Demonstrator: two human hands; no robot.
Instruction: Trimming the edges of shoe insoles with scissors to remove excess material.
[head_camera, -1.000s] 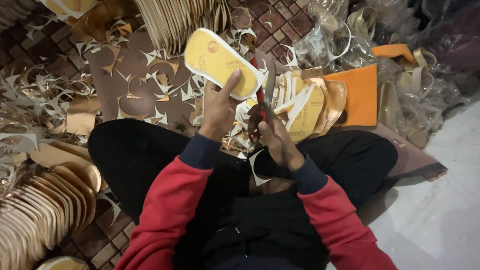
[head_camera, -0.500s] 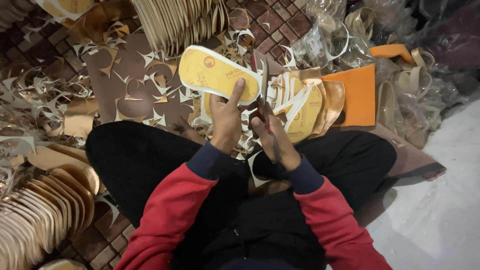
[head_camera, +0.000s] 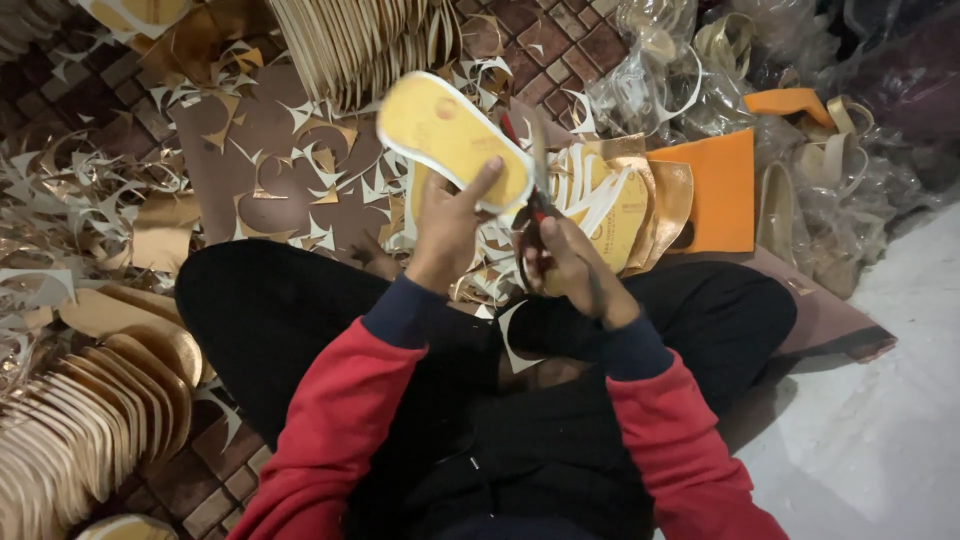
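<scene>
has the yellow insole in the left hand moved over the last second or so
Yes. The yellow insole, held in the left hand, has slid left, away from the orange sheet, and tilted more steeply.

Hands: I count two, left hand (head_camera: 447, 232) and right hand (head_camera: 565, 262).
Yellow insole (head_camera: 452, 140) held up: one.
Scissors (head_camera: 533, 195): one pair.
Orange sheets (head_camera: 718, 190): I see two.
Stacked insoles (head_camera: 85, 425): too many to count.
Paper scraps (head_camera: 265, 160): uncountable.

Footwear workshop: stacked insoles (head_camera: 90, 440), paper offcuts (head_camera: 290, 150) littering brick floor (head_camera: 560, 40).
</scene>
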